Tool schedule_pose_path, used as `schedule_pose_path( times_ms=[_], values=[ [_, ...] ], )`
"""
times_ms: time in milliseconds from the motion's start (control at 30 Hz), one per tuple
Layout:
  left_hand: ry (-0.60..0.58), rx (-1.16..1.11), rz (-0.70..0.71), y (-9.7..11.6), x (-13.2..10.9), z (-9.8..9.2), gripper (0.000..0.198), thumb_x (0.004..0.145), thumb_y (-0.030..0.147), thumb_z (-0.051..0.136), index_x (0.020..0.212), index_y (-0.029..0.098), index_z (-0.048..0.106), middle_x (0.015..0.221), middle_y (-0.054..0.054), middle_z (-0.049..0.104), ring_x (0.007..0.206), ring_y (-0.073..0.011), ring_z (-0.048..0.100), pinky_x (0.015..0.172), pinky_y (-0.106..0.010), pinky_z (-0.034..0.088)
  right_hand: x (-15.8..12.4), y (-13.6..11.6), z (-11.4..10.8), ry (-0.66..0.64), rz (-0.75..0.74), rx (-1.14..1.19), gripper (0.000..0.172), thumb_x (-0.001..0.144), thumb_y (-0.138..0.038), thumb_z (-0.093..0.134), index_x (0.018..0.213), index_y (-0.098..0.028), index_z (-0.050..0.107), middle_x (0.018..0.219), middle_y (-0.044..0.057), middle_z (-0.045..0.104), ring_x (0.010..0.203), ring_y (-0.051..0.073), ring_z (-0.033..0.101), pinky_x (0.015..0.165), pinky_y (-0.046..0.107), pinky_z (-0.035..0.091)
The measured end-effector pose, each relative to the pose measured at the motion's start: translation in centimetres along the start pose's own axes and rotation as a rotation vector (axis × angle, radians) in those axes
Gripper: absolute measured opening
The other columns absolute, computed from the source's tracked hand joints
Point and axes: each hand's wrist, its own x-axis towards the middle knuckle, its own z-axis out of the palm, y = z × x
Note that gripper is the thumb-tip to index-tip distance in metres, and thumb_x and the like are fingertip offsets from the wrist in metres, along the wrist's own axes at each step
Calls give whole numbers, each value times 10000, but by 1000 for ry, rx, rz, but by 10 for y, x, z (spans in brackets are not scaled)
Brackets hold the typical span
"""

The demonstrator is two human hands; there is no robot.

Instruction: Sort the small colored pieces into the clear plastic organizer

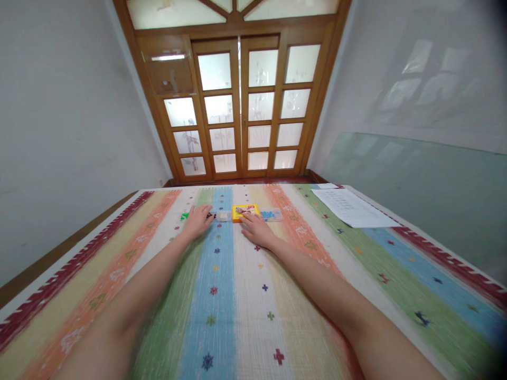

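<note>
Print on a yellow box (243, 208) and a sheet of paper (351, 208), none of it legible.
The yellow box carries a small red patch (251, 206) with pale marks like lettering at the upper right of its top face, too small and blurred to make out; well to the right of the yellow box, the white sheet bears several rows of faint grey lines, whose words or numbers cannot be told.
</note>
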Motion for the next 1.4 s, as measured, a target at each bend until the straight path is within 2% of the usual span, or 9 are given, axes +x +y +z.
schedule_pose_path(
  times_ms=[200, 433, 600, 800, 900, 1000, 1133, 1200, 1400],
  values=[
    [-84, -2, -12, 6, -27, 20, 549, 1031, 470, 396, 1525, 242, 461, 1622, -112, 415, 1502, -295, 362, 1256, -536, 213, 1, -1, -2, -16, 7, 3, 487, 973, -339, 596, 1441, -217, 548, 1569, 131, 463, 1477, 292, 382, 1210, 506, 306],
    [-172, -20, -25, 9, -33, 26, 715, 1015, 575, 373, 1621, 203, 296, 1703, -129, 239, 1582, -319, 185, 1271, -561, 139, 2, 1, 0, -11, -11, -4, 477, 974, -338, 590, 1431, -207, 555, 1557, 139, 475, 1466, 298, 391, 1201, 507, 316],
    [-171, -27, 1, 5, -24, 12, 639, 1007, 538, 415, 1568, 233, 399, 1668, -108, 338, 1558, -320, 254, 1266, -580, 153, 3, 1, -1, -1, -26, -6, 464, 975, -334, 583, 1420, -205, 559, 1535, 137, 496, 1452, 292, 406, 1197, 499, 328],
    [95, 34, -97, -30, 6, -21, 525, 1007, 419, 443, 1479, 198, 505, 1602, -135, 434, 1493, -310, 361, 1249, -544, 222, 2, 1, 0, -11, -5, -1, 469, 981, -345, 574, 1433, -222, 550, 1553, 131, 478, 1464, 290, 398, 1209, 514, 309],
    [67, 43, -157, -55, 11, -32, 507, 998, 409, 455, 1437, 171, 545, 1487, -150, 555, 1410, -309, 459, 1211, -513, 298, 2, 1, -1, -11, -7, -4, 467, 982, -337, 569, 1433, -216, 551, 1554, 134, 476, 1463, 288, 396, 1210, 507, 309],
    [22, 54, -132, -69, 3, -36, 518, 992, 405, 452, 1451, 180, 539, 1461, -128, 579, 1366, -293, 497, 1194, -468, 330, 2, 1, -2, -11, -15, 2, 465, 983, -332, 566, 1431, -211, 551, 1554, 138, 474, 1465, 286, 390, 1208, 498, 312],
    [-46, 57, -115, -68, -20, -27, 489, 1002, 444, 410, 1378, 208, 614, 1402, -110, 619, 1320, -277, 539, 1180, -423, 359, 2, 1, -2, -23, -8, 12, 477, 969, -339, 583, 1432, -226, 551, 1577, 126, 453, 1475, 287, 378, 1214, 502, 300],
    [-104, 41, -100, -65, -32, -18, 510, 1006, 458, 390, 1398, 214, 605, 1463, -106, 582, 1360, -266, 515, 1195, -412, 346, 3, 2, 0, -29, 1, 18, 488, 964, -342, 589, 1438, -238, 548, 1589, 117, 440, 1482, 290, 368, 1220, 509, 288],
    [-201, 31, -118, -62, -50, 3, 655, 1024, 494, 338, 1601, 183, 345, 1685, -119, 297, 1567, -280, 241, 1269, -500, 165, 3, 2, 1, -39, 21, 22, 503, 957, -338, 593, 1449, -246, 541, 1598, 112, 429, 1485, 291, 365, 1221, 517, 279]
  ],
)
